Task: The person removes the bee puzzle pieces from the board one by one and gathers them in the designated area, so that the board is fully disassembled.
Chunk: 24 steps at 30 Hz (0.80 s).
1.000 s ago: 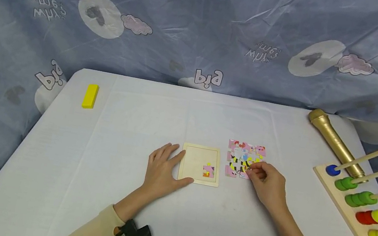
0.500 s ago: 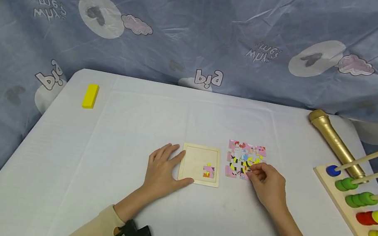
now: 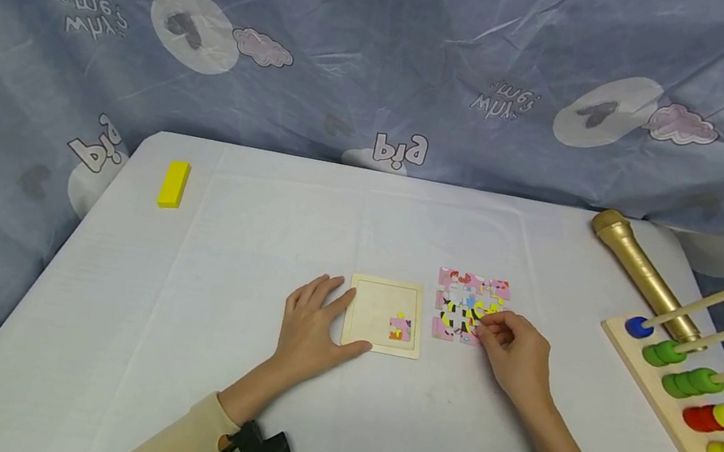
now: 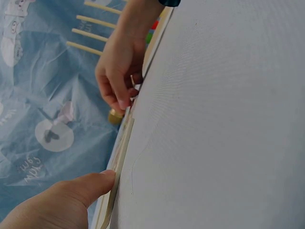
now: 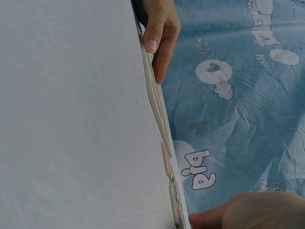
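Observation:
A square wooden puzzle tray [image 3: 387,291] lies on the table, with one pink and yellow puzzle piece [image 3: 400,328] in its lower right part. My left hand [image 3: 314,331] is spread at the tray's lower left corner, its thumb on the front edge and its index finger at the left edge. Right of the tray, several pink, yellow and black puzzle pieces [image 3: 457,303] lie grouped in a rough square. My right hand [image 3: 516,358] has thumb and index finger together at the group's lower right, pinching a piece there that the fingertips mostly hide.
A bead counter [image 3: 678,411] with upright wooden rods and coloured rings stands at the right. Behind it lies a gold microphone [image 3: 641,267]. A yellow block [image 3: 173,185] is at the far left. A printed blue-grey cloth [image 3: 363,56] hangs behind the table.

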Available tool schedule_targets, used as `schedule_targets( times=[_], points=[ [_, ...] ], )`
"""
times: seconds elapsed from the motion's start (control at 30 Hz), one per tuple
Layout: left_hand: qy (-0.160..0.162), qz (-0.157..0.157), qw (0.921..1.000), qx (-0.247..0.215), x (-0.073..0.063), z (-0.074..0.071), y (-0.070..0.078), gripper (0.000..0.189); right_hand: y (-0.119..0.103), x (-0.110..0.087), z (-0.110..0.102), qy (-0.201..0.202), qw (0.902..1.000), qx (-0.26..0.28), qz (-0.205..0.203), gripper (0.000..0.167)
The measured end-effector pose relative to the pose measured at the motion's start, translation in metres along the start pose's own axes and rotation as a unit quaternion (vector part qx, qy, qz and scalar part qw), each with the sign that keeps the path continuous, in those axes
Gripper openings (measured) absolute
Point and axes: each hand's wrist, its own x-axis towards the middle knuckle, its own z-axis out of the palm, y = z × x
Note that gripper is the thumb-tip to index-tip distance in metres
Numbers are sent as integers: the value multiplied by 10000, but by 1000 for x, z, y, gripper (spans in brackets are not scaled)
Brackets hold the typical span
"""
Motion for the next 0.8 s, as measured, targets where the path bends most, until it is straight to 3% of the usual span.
schedule_targets(
  times=[0.17, 0.3, 0.6, 0.8],
  points=[
    [0, 1, 10000, 2, 0, 1, 0, 81, 1, 2, -1, 294, 9993, 190, -126, 9],
    [-12, 7, 10000, -9, 0, 0, 0, 80, -1, 4, -1, 279, 9980, 494, -267, 15],
    [-15, 4, 10000, -38, 1, -1, 1, 80, -36, 5, 15, -771, 9912, 753, -775, 25],
    [-55, 10, 10000, -5, 1, -2, 1, 81, -64, 12, 28, -1174, 9826, 906, -1121, 28]
  ],
)
